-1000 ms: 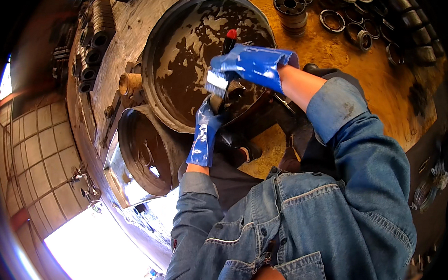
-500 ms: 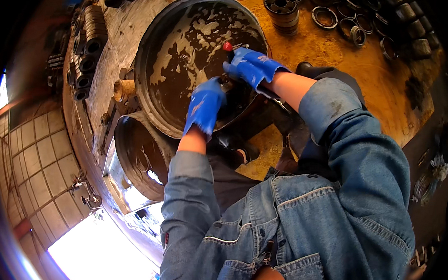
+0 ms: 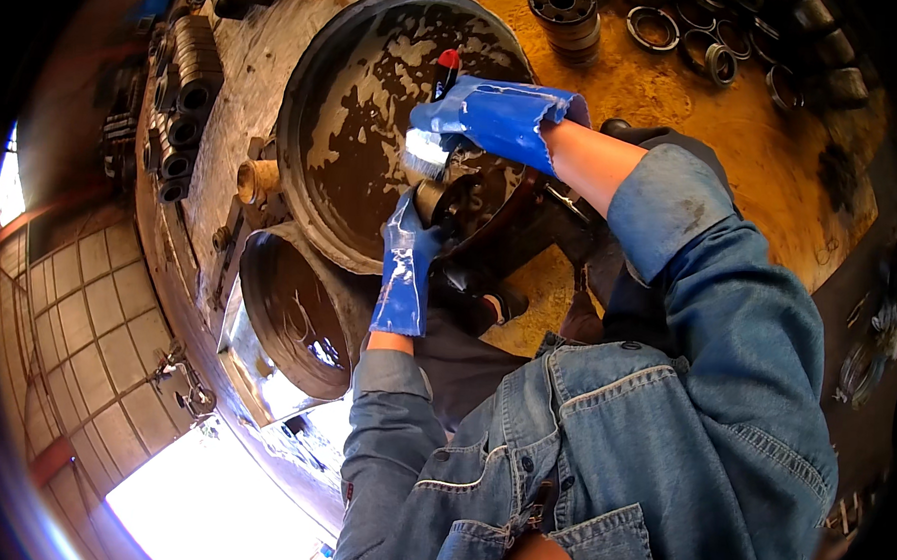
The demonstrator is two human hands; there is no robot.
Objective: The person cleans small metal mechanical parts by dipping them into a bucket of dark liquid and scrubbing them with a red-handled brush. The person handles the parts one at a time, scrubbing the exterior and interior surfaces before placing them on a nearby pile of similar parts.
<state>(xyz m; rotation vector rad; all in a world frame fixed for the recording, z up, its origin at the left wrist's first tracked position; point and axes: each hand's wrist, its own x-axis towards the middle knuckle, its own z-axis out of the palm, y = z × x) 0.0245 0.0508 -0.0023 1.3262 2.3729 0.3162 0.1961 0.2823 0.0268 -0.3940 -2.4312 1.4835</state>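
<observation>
In a blue glove, my right hand [image 3: 491, 117] is closed round a brush [image 3: 427, 157] with pale bristles and a black, red-tipped handle. The bristles point down over a large round basin [image 3: 291, 163] of dark liquid with patches of foam. My left hand [image 3: 405, 263], also blue-gloved, grips a hollow metal sleeve [image 3: 433, 201] at the basin's near side. The sleeve's dark open end faces right, just below the bristles. Glove and shadow partly hide the left fingers.
A second round container [image 3: 253, 282] stands at the near left of the basin. Metal sleeves [image 3: 183, 131] lie in rows farther left. A stack of round parts [image 3: 563, 25] and several loose rings [image 3: 653, 29] sit on the stained surface at the far right.
My right hand has lifted and shifted left, bringing the brush's bristles into view. The left hand has moved slightly down and the sleeve now shows clearly.
</observation>
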